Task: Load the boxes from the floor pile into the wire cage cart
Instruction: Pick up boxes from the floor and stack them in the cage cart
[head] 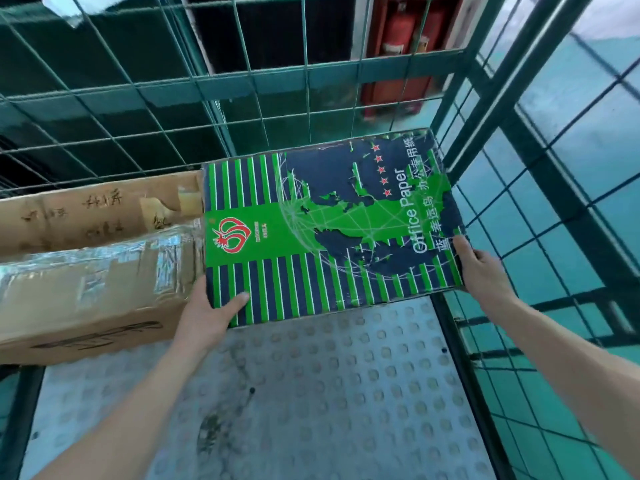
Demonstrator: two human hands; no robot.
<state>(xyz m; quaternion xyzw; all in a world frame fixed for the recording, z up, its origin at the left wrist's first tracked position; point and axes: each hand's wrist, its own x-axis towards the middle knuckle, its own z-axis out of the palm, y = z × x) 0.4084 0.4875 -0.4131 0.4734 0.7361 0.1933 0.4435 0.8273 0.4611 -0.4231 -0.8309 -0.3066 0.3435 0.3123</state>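
Green painted floor (561, 237) is showing through the mesh on the right and beyond the far side. You are looking down, in the head view, into the wire cart (242, 81), whose studded metal deck (329, 393) is filling the near half of the scene.

You are holding the paper box (329, 230), the green and navy one printed "Office Paper", inside the cart at the far right. Its far right corner is sitting close to the cart's far right post, and its left side is lying just beside the two brown boxes. You cannot tell whether its underside is touching the deck.

Your left hand (207, 317) is gripping the near left corner of the paper box, with the thumb lying across the striped top and the fingers going out of sight beneath. Your right hand (485, 271) is gripping the near right corner, with the thumb pressing on the top edge and the fingers wrapping down the side.

At the left, a taped box (86, 289) is lying on the deck, with shiny tape running across its top. Behind it, against the far mesh, a torn box (86, 209) with handwriting on its flaps is standing.

Past the far mesh, red extinguishers (398, 32) are standing in a red cabinet (450, 46).
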